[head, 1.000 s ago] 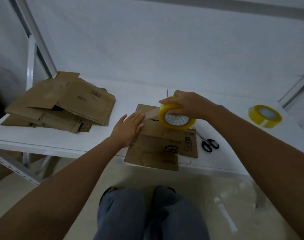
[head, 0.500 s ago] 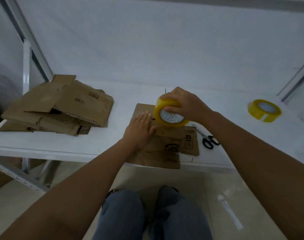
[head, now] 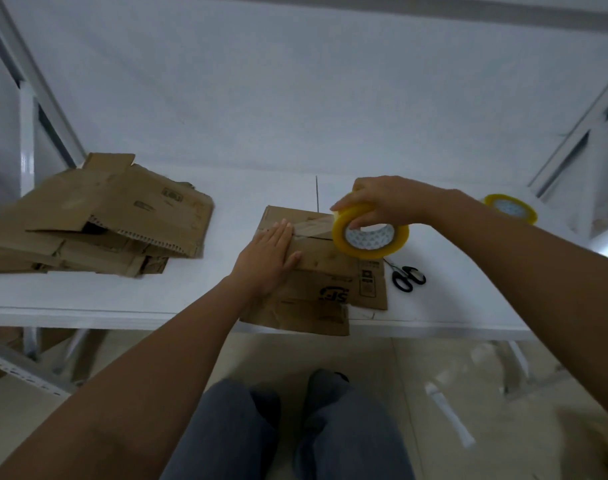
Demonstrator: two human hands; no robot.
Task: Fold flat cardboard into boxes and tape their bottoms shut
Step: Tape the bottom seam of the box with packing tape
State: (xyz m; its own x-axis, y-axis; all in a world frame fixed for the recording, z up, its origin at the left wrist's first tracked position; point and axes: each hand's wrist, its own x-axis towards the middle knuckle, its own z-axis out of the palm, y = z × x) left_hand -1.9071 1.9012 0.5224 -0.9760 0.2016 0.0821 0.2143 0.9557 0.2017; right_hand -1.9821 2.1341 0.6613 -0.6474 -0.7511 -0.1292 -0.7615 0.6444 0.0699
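A folded cardboard box is laid on the white table, just in front of the person. Its left part is pressed down by the left hand, whose fingers are kept straight and flat on the end of a tape strip. The tape roll is gripped by the right hand, with the fingers curled over its rim. The strip is stretched from the left fingers rightwards to the roll, along the seam, so the roll is probably to be pulled further right. Scissors are lying just right of the box, nearer the right hand. No container with contents is seen.
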